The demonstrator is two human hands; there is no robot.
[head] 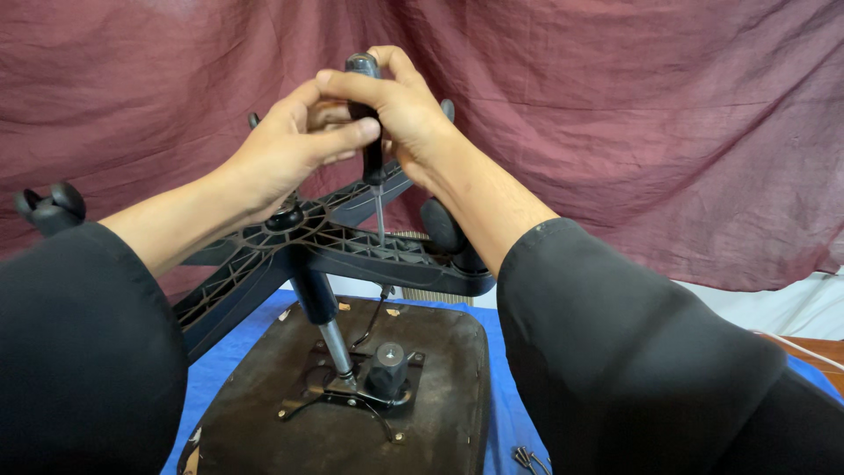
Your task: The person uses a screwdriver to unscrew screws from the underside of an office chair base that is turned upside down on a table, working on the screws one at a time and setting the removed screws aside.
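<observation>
An office chair lies upside down: its black seat underside (440, 387) faces up with the metal tilt mechanism (365, 387) and gas column (321, 308) rising to the black star base (352, 242). A black-handled screwdriver (369, 123) stands upright, its shaft (380, 215) pointing down at an arm of the base. My right hand (400, 105) grips the handle from the top and right. My left hand (286, 154) closes around the handle from the left, thumb across it. Both arms wear black sleeves.
A caster wheel (51, 207) sticks out at the far left, another (444, 229) below my right forearm. A blue sheet (505, 387) lies under the seat. A maroon cloth (659, 132) hangs behind. A white cable (804, 347) and several small dark screws (527, 457) lie at the right.
</observation>
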